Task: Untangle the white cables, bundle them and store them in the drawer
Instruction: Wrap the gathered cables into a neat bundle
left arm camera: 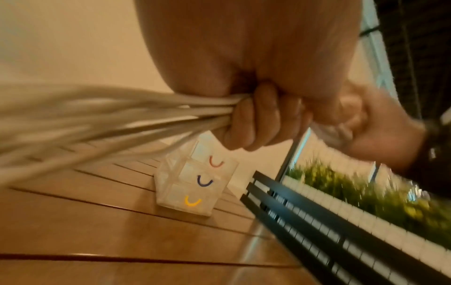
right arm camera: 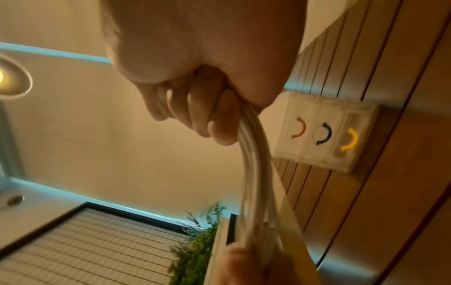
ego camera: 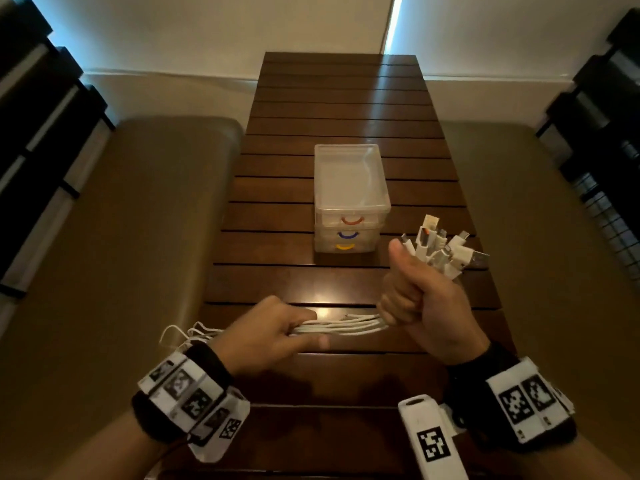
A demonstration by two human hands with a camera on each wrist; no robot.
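Dark slatted wooden tabletop (ego camera: 298,285), benches on both sides. Mid-tabletop: clear plastic drawer unit (ego camera: 349,188), three drawers stacked, all shut; handles red (ego camera: 352,221), blue (ego camera: 347,234), yellow (ego camera: 345,247), top to bottom.

White cables (ego camera: 341,328) are off the surface, stretched as one roughly parallel run between the two hands, in front of the drawer unit and apart from it.

Right hand (ego camera: 420,299): fisted around the bundle, thumb up. Plug ends (ego camera: 446,249) fan out above the fist — USB-type plugs, exact count hard to read.

Left hand (ego camera: 273,332): fingers curled round the same run, thumb underneath. Slack loops (ego camera: 188,334) trail out behind it toward the wrist. Left wrist view is motion-blurred, so the grip looks loose rather than clamped, but I can't say for sure.

Wrist bands with black-and-white markers on both arms.
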